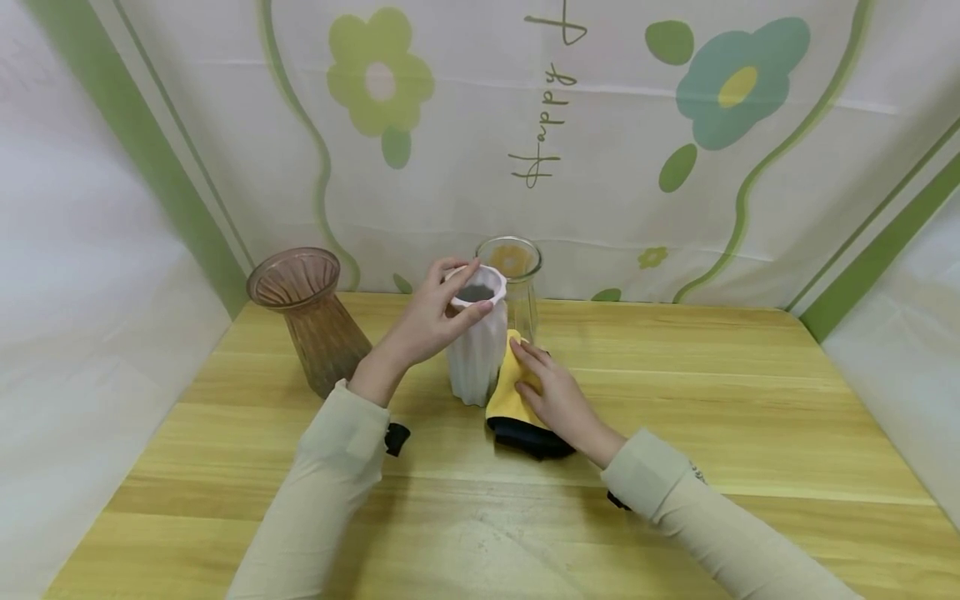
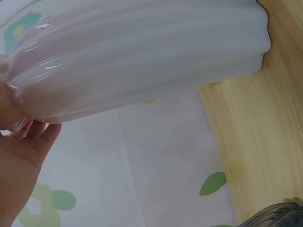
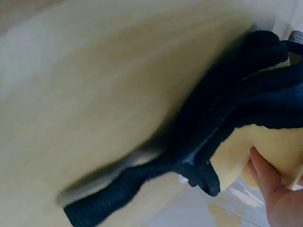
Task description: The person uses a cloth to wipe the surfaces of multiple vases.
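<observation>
A white fluted vase (image 1: 477,358) stands upright on the table in the head view. My left hand (image 1: 427,321) grips it at the rim, thumb on the near side and fingers on the far side. In the left wrist view the glossy ribbed wall of the vase (image 2: 156,56) stretches away from the left hand (image 2: 21,158). My right hand (image 1: 561,400) holds a yellow cloth (image 1: 510,396) with black edging against the vase's right side. The right wrist view shows the cloth's dark folds (image 3: 203,123) hanging beside the right fingers (image 3: 267,177).
A brownish-pink ribbed glass vase (image 1: 318,333) with a flared mouth stands to the left of the left hand. Close behind the white vase is a clear glass vase (image 1: 527,308). A printed curtain (image 1: 465,200) borders the wooden table (image 1: 712,400) at the back.
</observation>
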Available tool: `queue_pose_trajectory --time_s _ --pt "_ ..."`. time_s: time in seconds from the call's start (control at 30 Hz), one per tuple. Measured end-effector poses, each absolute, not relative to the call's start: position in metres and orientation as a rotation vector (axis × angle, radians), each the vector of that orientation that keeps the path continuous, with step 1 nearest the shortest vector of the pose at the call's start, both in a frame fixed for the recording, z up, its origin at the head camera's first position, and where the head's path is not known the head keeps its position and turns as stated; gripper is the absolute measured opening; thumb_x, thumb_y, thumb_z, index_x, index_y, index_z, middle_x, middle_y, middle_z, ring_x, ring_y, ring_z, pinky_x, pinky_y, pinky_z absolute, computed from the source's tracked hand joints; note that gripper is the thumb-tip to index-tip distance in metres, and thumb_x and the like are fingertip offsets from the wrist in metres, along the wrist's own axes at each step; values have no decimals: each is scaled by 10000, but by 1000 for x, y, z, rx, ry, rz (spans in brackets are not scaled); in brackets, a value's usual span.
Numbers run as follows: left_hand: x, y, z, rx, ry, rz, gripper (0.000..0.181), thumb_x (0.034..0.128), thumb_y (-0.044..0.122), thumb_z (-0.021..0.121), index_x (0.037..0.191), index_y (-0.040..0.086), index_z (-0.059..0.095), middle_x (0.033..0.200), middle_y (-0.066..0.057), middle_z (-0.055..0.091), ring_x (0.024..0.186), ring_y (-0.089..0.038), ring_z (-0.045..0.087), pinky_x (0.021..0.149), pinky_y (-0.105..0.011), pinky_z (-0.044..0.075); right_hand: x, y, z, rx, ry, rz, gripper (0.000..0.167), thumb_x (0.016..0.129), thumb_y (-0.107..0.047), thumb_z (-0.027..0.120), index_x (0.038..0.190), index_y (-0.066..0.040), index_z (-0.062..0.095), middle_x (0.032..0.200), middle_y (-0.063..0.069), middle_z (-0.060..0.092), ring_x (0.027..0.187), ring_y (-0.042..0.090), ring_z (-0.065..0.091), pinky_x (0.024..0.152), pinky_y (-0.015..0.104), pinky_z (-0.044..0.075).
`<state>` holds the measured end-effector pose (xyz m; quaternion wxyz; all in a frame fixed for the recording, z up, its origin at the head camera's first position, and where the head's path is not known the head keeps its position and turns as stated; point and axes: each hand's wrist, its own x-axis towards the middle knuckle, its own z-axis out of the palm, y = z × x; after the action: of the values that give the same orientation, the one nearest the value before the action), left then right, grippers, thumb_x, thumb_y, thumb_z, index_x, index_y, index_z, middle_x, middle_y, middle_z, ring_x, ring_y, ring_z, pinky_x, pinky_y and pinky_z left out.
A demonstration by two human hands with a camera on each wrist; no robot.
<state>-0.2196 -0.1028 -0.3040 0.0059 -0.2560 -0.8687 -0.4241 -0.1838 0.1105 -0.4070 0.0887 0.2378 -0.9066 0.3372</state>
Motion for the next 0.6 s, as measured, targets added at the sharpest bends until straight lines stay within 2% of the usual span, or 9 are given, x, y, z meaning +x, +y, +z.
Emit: queue_pose_trajectory --time_s 0.37,0.6 --pt "-218 -108 -300 -844 -2734 -1167 898 869 721 385 1497 85 303 1528 -125 281 1078 -262 585 889 -376 530 -185 107 -395 715 -2519 1053 641 852 -14 678 1438 -53 421 1436 195 469 1305 365 476 1040 479 429" --pt "-217 -110 -299 -910 -2718 -1289 874 899 703 342 1514 87 259 1555 -136 216 1266 -332 457 1002 -478 456 -187 104 -378 734 -2437 1083 621 863 3 656 1435 -38 418 1436 216 460 1314 370 465 1053 475 417"
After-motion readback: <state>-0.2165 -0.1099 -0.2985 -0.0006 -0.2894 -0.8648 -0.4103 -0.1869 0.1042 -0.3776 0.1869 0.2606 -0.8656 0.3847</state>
